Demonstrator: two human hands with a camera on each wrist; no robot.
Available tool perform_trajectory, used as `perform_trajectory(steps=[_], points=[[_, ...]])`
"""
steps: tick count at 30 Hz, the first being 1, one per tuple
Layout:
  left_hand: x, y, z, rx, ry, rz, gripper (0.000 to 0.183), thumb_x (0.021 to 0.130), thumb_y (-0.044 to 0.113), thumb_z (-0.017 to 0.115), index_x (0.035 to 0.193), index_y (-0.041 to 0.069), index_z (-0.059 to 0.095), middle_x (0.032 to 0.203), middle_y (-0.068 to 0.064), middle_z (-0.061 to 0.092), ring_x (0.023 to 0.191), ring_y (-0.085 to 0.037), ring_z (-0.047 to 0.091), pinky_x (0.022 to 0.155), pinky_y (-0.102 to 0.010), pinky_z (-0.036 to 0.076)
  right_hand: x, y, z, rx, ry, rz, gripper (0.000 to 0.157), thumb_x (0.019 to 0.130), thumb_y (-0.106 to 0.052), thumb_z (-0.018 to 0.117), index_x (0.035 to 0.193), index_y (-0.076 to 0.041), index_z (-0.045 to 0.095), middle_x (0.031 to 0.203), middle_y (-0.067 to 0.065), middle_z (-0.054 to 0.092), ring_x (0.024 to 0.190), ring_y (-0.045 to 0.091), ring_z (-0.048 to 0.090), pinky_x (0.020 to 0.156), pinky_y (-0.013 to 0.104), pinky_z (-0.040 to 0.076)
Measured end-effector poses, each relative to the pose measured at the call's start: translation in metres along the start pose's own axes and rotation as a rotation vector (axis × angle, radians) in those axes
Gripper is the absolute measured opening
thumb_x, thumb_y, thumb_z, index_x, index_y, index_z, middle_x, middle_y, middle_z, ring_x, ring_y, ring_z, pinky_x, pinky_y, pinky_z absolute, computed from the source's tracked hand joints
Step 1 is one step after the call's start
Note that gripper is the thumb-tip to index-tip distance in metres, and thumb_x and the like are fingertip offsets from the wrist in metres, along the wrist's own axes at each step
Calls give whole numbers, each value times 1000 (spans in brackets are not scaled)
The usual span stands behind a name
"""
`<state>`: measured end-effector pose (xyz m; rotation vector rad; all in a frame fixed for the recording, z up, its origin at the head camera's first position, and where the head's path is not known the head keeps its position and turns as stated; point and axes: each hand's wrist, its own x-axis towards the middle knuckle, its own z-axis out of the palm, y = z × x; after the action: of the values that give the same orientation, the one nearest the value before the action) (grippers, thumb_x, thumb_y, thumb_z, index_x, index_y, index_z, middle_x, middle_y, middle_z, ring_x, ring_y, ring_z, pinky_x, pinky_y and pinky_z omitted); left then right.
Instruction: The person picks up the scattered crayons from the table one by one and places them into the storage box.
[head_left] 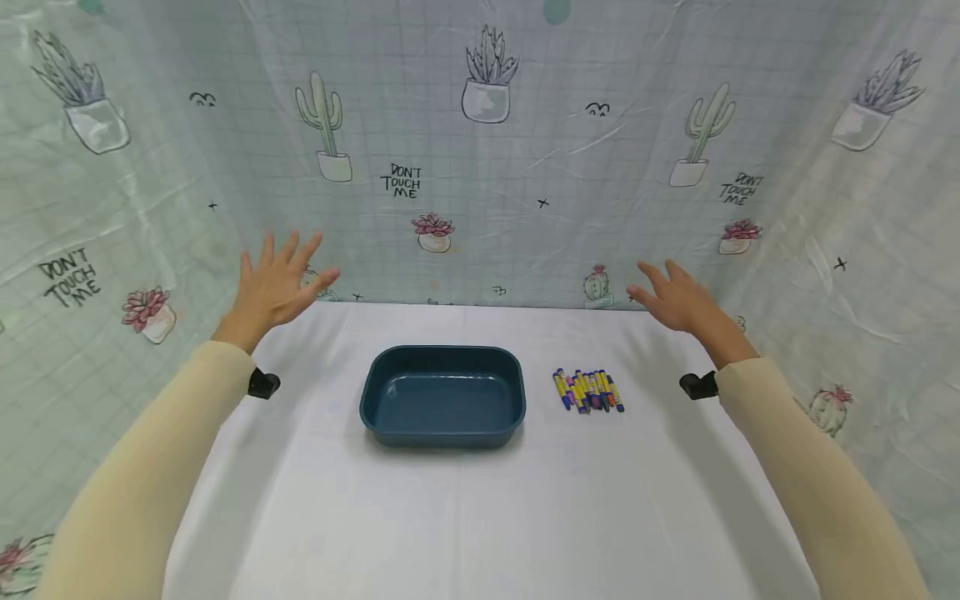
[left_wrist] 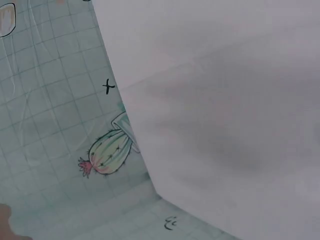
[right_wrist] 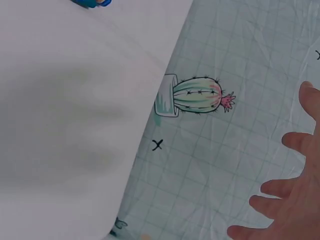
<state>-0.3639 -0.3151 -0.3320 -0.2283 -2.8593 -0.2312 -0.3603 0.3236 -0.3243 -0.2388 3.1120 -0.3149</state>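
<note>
A dark blue rectangular tray [head_left: 442, 439] rests in the middle of the white table. To its right lies a loose bunch of several crayons [head_left: 588, 390] with yellow and blue wrappers. My left hand [head_left: 273, 287], fingers spread, is raised over the table's far left corner and holds nothing. On the other side my right hand [head_left: 678, 300] hovers by the far right corner, fingers extended and nothing in them. The right wrist view shows that hand's spread fingers [right_wrist: 280, 187]. Only a sliver of the left hand [left_wrist: 9, 225] enters the left wrist view.
The white table [head_left: 465, 525] ends at a far edge just behind the tray. A curtain [head_left: 525, 167] printed with potted cacti hangs along the back and both sides. Both forearms wear cream sleeves, with a small black device [head_left: 264, 383] at the left wrist.
</note>
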Motion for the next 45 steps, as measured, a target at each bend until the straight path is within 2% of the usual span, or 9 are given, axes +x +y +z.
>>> perform_trajectory(steps=[8, 18, 24, 27, 30, 35, 41, 43, 45], points=[[-15, 4, 15, -79, 24, 23, 87, 99, 77, 33, 167, 32, 4, 173, -22, 10, 155, -59, 1, 114, -86, -2, -17, 1, 9, 86, -22, -31, 81, 108, -58, 34, 165, -5, 12, 164, 43, 3, 148, 67, 14, 114, 83, 18], [-34, 20, 35, -122, 13, 53, 85, 101, 72, 36, 168, 28, 8, 172, -24, 15, 158, -53, 7, 114, -86, 6, -37, -1, 26, 130, -59, -61, 80, 108, -50, 45, 163, 0, 16, 163, 43, 10, 148, 63, 18, 115, 80, 24], [-46, 32, 54, -182, 50, 45, 82, 103, 69, 34, 168, 27, 8, 171, -24, 18, 154, -57, 17, 114, -84, 16, -46, -3, 38, 183, -59, -97, 79, 108, -49, 47, 162, 2, 20, 163, 38, 20, 148, 60, 24, 116, 77, 25], [-52, 38, 69, -231, 61, 39, 79, 104, 65, 35, 168, 26, 10, 170, -24, 21, 153, -55, 24, 115, -82, 21, -47, -6, 48, 222, -61, -100, 77, 107, -49, 49, 161, 1, 25, 161, 35, 30, 146, 56, 34, 115, 74, 32], [-57, 45, 84, -314, 57, 44, 76, 106, 60, 37, 168, 24, 12, 171, -21, 23, 154, -51, 25, 118, -77, 23, -49, -7, 59, 264, -69, -80, 73, 107, -49, 50, 159, -1, 32, 155, 34, 42, 140, 53, 45, 111, 70, 42], [-63, 58, 102, -524, 15, 36, 71, 109, 52, 36, 168, 23, 10, 172, -19, 21, 153, -50, 30, 121, -73, 23, -52, -6, 73, 317, -79, -44, 60, 106, -44, 53, 152, -5, 44, 141, 31, 57, 128, 49, 57, 100, 63, 53], [-72, 72, 111, -767, -91, -20, 64, 111, 51, 29, 168, 27, 13, 167, -23, 32, 144, -50, 45, 110, -68, 44, -50, -6, 85, 368, -131, -36, 51, 105, -31, 58, 146, -3, 50, 130, 30, 64, 103, 37, 69, 85, 47, 62], [-76, 76, 113, -808, -126, -28, 62, 111, 51, 28, 167, 27, 16, 165, -22, 37, 143, -49, 46, 106, -67, 48, -49, -6, 89, 395, -157, -27, 49, 104, -26, 60, 146, -2, 51, 128, 30, 65, 98, 34, 70, 82, 43, 64], [-78, 80, 114, -841, -157, -27, 61, 111, 52, 26, 166, 26, 21, 162, -21, 41, 144, -48, 45, 106, -69, 47, -50, -5, 91, 419, -190, -30, 49, 103, -23, 60, 145, 1, 51, 127, 31, 64, 97, 32, 71, 80, 43, 64]])
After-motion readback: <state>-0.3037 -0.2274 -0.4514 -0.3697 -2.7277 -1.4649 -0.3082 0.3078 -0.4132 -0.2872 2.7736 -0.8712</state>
